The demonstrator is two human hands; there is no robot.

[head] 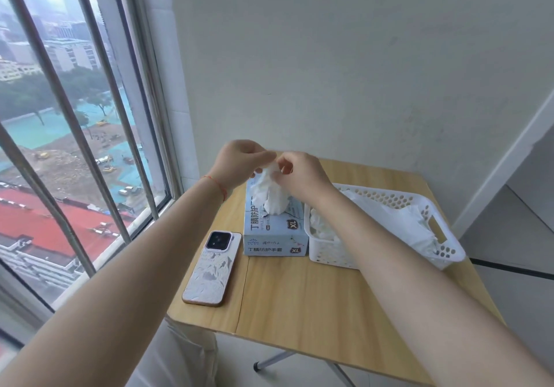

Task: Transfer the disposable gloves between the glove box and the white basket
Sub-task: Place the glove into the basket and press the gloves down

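Both hands up over box. My left hand (pixel 239 163) and right hand (pixel 299 173) each pinching top of same white glove (pixel 271 194), fingers curled tight on it. Glove hangs long-axis vertical, lower end at or in slot of glove box (pixel 274 236), can't tell which. White basket (pixel 437 215) sits just right of box, touching it, more gloves piled inside. Right hand nearer basket, so guessing it carries. Phone (pixel 214 266) left of box on table (pixel 314 305).

Above the glove box (pixel 274 230), my left hand (pixel 236 166) and right hand (pixel 302 173) pinch a white glove (pixel 271 194) beside the white basket (pixel 389 227).
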